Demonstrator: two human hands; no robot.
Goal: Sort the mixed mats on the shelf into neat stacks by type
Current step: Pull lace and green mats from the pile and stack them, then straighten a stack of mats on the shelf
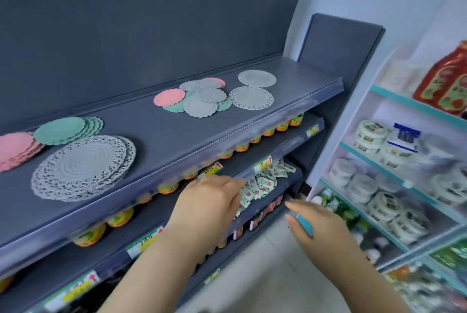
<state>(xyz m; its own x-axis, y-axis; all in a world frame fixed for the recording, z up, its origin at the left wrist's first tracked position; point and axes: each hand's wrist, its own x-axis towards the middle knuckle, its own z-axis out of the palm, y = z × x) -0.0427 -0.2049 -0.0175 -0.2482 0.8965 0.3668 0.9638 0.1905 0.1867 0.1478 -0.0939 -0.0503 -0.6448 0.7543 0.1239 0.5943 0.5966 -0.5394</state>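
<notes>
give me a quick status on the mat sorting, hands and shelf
Left hand and right hand both low, empty, off the top shelf. Three sorted stacks at left; mixed pile and two lace mats still unsorted. Nothing blocking.

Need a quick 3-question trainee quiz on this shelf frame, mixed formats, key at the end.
1. True or false: the mixed pile holds pink, green and grey mats.
2. Which stack lies nearest the top shelf's front edge on the left? A) pink stack B) green stack C) grey lace stack
3. Fill in: the left hand and right hand are both ___ the top shelf.

Key: 1 true. 2 C, the grey lace stack, in front of the green stack and pink stack. 3 below.
</notes>
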